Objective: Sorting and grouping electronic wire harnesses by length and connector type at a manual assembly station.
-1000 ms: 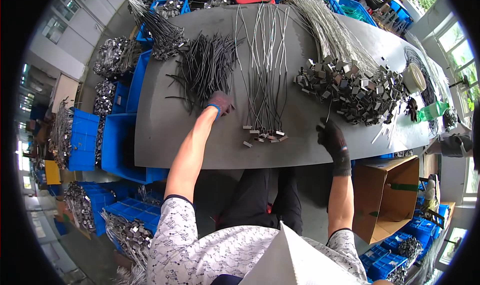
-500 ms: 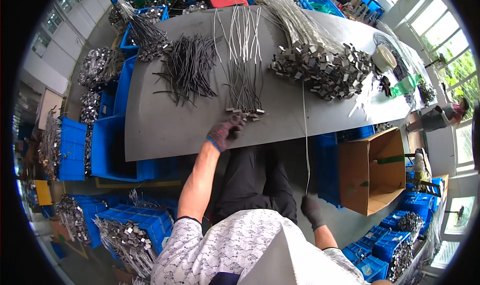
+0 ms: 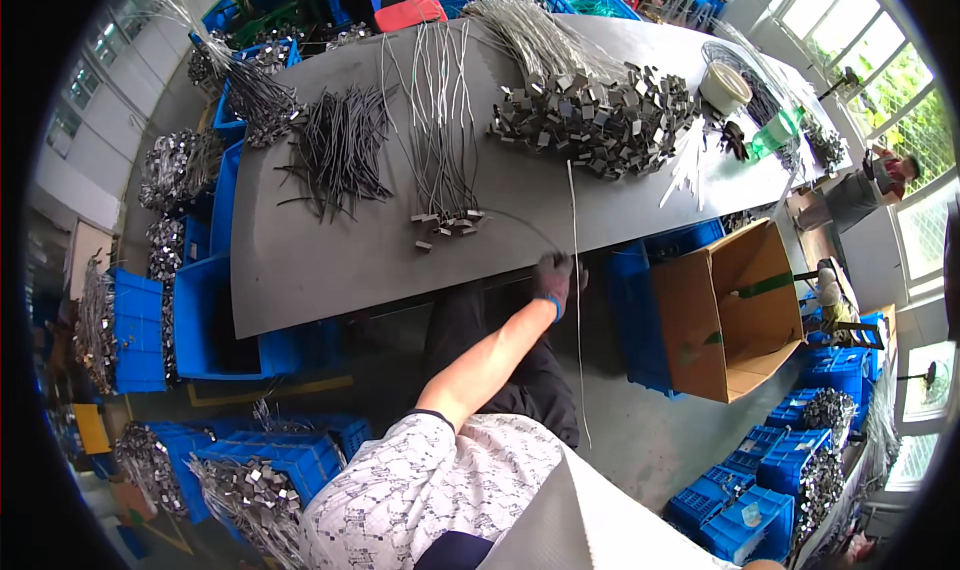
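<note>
Overlapping the near edge of the tabletop (image 3: 320,260), the gloved left hand (image 3: 558,275) appears blurred, and I cannot tell whether its grip is apart, together or clamped on something. A thin dark strand (image 3: 525,226) curves across the tabletop between this hand and a cluster of small metal pieces (image 3: 455,226). Just beside the hand's right side runs a long pale strand (image 3: 574,210), its upper end over the tabletop and its lower end past the near edge, above the floor; whether the hand touches it is unclear. The right hand is out of sight, so its grip cannot be told.

The metal pieces sit at the near ends of a spread of strands (image 3: 437,150), pale toward the far edge and dark toward the near one. Left of these, toward the left edge, lies a heap of short dark strands (image 3: 342,150). To the right of the spread is a large pile of metal pieces (image 3: 600,120), with a bundle of pale strands (image 3: 530,40) reaching from it to the far edge. Nearer the right edge are a whitish tub (image 3: 724,88), a green bottle (image 3: 775,132) and some white strips (image 3: 687,165). An open cardboard box (image 3: 690,320) stands just beyond the near edge, toward the right.
</note>
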### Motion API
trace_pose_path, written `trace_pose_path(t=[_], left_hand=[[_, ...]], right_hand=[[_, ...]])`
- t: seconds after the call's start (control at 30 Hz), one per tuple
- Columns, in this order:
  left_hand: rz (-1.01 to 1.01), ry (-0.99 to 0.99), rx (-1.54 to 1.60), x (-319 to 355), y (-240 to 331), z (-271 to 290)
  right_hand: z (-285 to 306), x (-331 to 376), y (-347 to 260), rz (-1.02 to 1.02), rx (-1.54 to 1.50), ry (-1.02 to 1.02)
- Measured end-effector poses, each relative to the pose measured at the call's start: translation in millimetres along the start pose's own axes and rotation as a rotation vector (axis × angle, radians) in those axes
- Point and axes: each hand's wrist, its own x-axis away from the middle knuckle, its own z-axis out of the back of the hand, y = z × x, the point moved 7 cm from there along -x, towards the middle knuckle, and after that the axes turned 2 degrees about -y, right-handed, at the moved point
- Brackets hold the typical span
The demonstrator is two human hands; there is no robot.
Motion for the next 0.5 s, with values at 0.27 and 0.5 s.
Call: trace_pose_path(t=[0.27,0.5], left_hand=[[-0.676,0.002,-0.075,-3,221,-31],[-0.578,-0.023,-0.009,-24,228,21]], right_hand=[[6,-49,31,0.048,0.068,0.043],[31,-65,16,0.167,0.095,0.13]])
